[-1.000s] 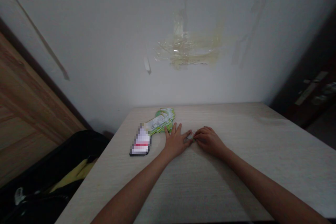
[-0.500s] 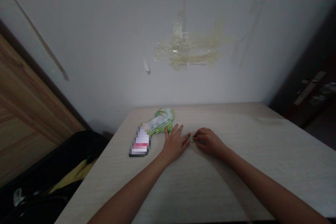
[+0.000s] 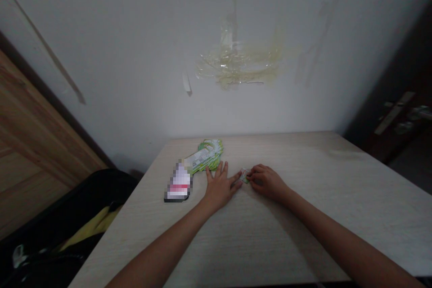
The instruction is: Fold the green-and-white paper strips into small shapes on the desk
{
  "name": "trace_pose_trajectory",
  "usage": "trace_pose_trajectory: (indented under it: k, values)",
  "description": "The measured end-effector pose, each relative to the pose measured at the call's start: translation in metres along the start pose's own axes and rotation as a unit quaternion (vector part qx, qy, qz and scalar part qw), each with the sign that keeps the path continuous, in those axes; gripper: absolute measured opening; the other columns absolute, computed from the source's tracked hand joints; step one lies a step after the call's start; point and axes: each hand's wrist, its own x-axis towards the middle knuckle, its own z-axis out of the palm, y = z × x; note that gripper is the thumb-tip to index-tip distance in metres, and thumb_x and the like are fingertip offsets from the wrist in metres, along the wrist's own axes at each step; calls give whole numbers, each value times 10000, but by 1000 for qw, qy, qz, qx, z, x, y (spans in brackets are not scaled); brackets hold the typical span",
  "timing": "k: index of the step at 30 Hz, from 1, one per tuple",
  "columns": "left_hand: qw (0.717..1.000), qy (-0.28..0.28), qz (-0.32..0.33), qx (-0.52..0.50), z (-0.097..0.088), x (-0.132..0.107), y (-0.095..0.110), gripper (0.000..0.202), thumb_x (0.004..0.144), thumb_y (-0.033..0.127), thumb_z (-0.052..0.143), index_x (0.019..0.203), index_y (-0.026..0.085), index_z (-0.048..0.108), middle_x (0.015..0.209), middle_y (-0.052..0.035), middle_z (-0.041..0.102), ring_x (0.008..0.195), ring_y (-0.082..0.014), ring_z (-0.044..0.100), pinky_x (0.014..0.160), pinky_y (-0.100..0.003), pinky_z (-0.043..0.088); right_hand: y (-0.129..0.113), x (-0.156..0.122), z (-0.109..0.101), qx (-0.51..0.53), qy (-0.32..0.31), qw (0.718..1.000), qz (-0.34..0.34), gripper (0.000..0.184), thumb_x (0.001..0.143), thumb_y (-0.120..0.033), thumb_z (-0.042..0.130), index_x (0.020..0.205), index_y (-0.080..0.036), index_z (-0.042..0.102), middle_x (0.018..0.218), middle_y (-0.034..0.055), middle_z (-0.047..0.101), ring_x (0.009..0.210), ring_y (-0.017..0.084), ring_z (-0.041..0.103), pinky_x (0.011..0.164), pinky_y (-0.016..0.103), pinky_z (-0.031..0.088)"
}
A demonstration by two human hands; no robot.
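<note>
A small green-and-white piece [image 3: 244,176] lies on the table [image 3: 270,243], between the hands. Fingertips cover its ends, so its long axis and which way it points cannot be made out. The left hand [image 3: 220,187] is spread wide, thumb and forefinger at the piece's left edge; the right hand [image 3: 267,180] is curled, fingertips pinching its right edge. Far left, fanned green cards [image 3: 205,156] slant from near left to far right, their near end meeting a pixelated item [image 3: 179,183]. The forearms are cut off below.

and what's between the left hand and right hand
In the head view, a small white and green piece lies on the table between the left hand and right hand, at the fingertips of both.
</note>
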Motion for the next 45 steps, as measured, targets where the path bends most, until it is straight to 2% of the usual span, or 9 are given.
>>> trace_pose_trajectory:
  k: [7, 12, 18, 28, 32, 38, 40, 42, 45]
  values:
    - [1000, 10, 5, -1, 0, -2, -5, 450, 934, 626, 307, 1351, 520, 437, 1548, -27, 315, 1449, -356, 154, 1053, -725, -47, -2, 1, -1, -4, -5, 1000, 5, 174, 815, -175, 604, 933, -225, 721, 933, 53, 667, 929, 193, 587, 846, 332, 464]
    - [999, -23, -11, -35, -2, 6, -10, 434, 930, 643, 282, 1285, 535, 507, 1564, -1, 282, 1446, -372, 153, 1030, -754, -9, -4, 2, -2, -9, -6, 1000, 9, 160, 823, -180, 595, 912, -222, 721, 912, 51, 663, 911, 189, 583, 831, 325, 463]
    - [998, -27, -26, -51, -2, 8, -12, 455, 929, 643, 277, 1269, 503, 545, 1572, -6, 261, 1454, -374, 111, 1033, -752, -16, -5, 1, -2, -1, 2, 1000, 10, 150, 835, -184, 588, 892, -222, 721, 898, 55, 662, 909, 195, 583, 824, 326, 470]
    - [1000, 3, -6, -21, 4, 1, -8, 434, 935, 626, 294, 1330, 538, 452, 1549, -32, 310, 1460, -354, 104, 1043, -735, -42, -5, 1, 0, 27, 23, 999, 7, 153, 846, -175, 579, 871, -219, 723, 879, 60, 663, 906, 201, 583, 807, 329, 480]
    - [1000, 3, 1, -21, 5, 0, -7, 445, 937, 626, 285, 1351, 538, 422, 1551, -44, 303, 1458, -356, 113, 1038, -741, -26, -4, 3, 6, 73, 41, 996, 33, 138, 848, -182, 589, 812, -209, 720, 857, 55, 655, 869, 191, 585, 810, 328, 478]
    - [1000, -5, 1, -30, 4, 3, -6, 434, 942, 610, 302, 1337, 521, 458, 1538, -36, 323, 1445, -371, 150, 1047, -739, 43, 1, 7, 21, 104, 77, 984, 118, 111, 824, -254, 651, 740, -196, 692, 850, 62, 634, 839, 192, 589, 796, 333, 487]
    - [1000, -2, 0, -31, 4, 4, -4, 417, 944, 598, 318, 1313, 514, 494, 1522, -35, 348, 1440, -368, 168, 1054, -730, 53, 5, 6, 25, 74, 102, 983, 135, 109, 796, -297, 684, 784, -189, 695, 878, 80, 632, 887, 221, 583, 819, 360, 490]
    - [1000, 10, -9, -27, 5, 4, -3, 391, 945, 577, 352, 1291, 512, 520, 1501, -37, 377, 1434, -354, 187, 1067, -715, 50, 8, 5, 28, 39, 135, 979, 144, 216, 771, -352, 709, 914, -190, 704, 941, 107, 637, 939, 255, 575, 842, 398, 492]
    - [999, 32, -11, -23, 5, 4, 0, 364, 943, 537, 406, 1285, 508, 529, 1476, -30, 407, 1423, -338, 214, 1082, -701, 30, 12, 4, 32, 35, 142, 981, 132, 231, 774, -360, 705, 949, -208, 713, 958, 107, 644, 965, 268, 574, 868, 418, 488]
